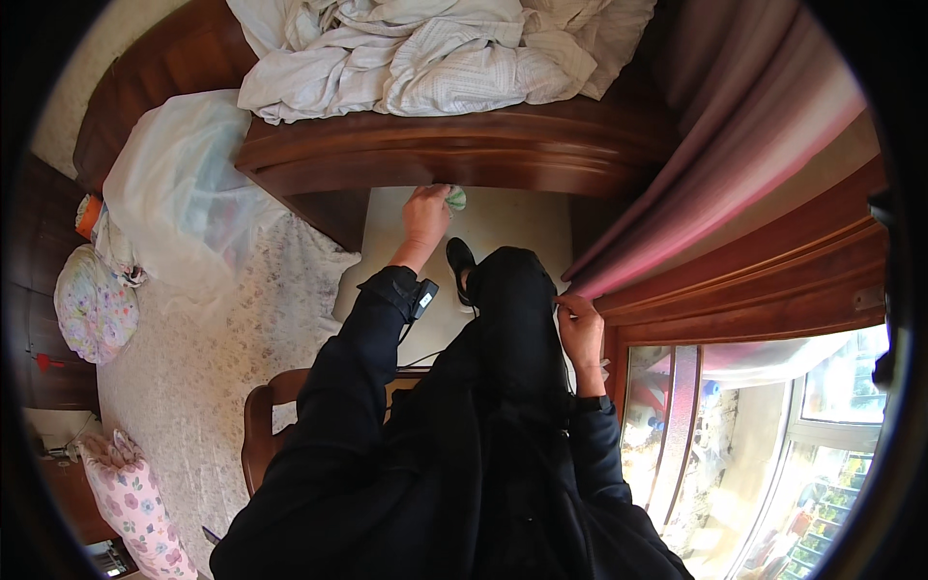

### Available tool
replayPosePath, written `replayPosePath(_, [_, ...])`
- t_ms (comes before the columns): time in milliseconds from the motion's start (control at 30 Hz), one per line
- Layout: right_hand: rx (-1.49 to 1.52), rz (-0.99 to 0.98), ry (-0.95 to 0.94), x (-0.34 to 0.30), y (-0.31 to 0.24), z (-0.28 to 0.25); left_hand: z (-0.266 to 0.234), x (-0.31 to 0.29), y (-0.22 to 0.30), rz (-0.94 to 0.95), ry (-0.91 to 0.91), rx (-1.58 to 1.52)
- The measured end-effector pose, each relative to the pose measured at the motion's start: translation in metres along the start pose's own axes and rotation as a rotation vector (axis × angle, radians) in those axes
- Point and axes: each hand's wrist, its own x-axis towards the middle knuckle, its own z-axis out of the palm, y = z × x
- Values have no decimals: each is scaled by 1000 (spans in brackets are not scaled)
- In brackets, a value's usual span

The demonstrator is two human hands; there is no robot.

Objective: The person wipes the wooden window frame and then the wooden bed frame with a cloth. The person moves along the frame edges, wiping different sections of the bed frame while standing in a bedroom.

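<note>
My left hand (427,218) is closed around a small green cloth (455,197), part of which shows past the fingers. It is at the lower edge of a curved dark-wood panel (454,150); whether the cloth touches the wood I cannot tell. Beside my right knee, my right hand (581,334) has its fingers pinched together close to the lower end of a pink curtain (619,246) and my black trousers (512,300). What those fingers hold, if anything, is hidden.
Crumpled white bedding (435,63) lies above the panel. On the left are a patterned bed sheet (232,348), a translucent plastic bag (174,193) and a pink floral bundle (140,503). A wooden chair (259,435) stands by my left arm; a bright window (831,435) is at right.
</note>
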Motion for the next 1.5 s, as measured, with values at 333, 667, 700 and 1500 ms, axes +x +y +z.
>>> replayPosePath(333, [-16,-43,-28,7,1,5,-92,6,-41,-335,-365,74])
replayPosePath(667, [-56,-170,-120,59,-33,-13,-100,12,-20,-646,-347,-882])
replayPosePath(700, [-69,-168,-151,65,-39,-17,-101,8,-24,-650,-323,-847])
replayPosePath(1500, [-254,-560,-231,66,-98,102,-34,-24,-245,-1211,986,-1596])
